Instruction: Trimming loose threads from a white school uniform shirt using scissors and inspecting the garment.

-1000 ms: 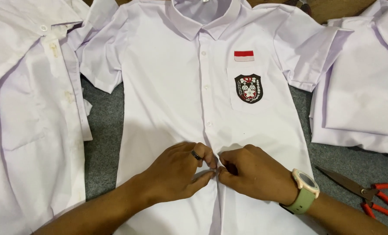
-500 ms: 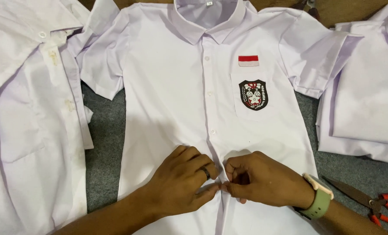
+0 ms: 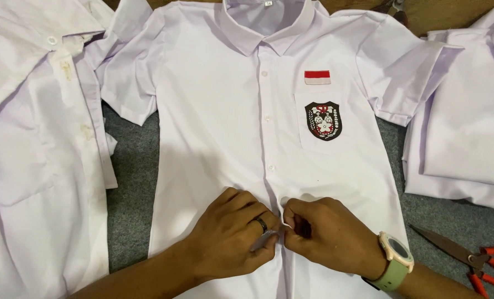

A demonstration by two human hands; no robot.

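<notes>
A white short-sleeved shirt [image 3: 219,127] lies flat, front up, on the grey worktop [image 3: 130,194], collar at the far edge. The left hand [image 3: 233,235] and right hand [image 3: 327,235] meet at the near part of its button placket, fingers [image 3: 291,221] of both curled tight and pinching the fabric there. A pale green wristwatch [image 3: 395,260] sits on the right wrist. Red-handled scissors [image 3: 468,257] lie near right. More white shirts [image 3: 36,138] lie left and right.

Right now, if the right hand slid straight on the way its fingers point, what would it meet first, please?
The right hand points across the shirt's front, so it would almost at once meet the left hand, whose fingertips already seem to touch it.
</notes>
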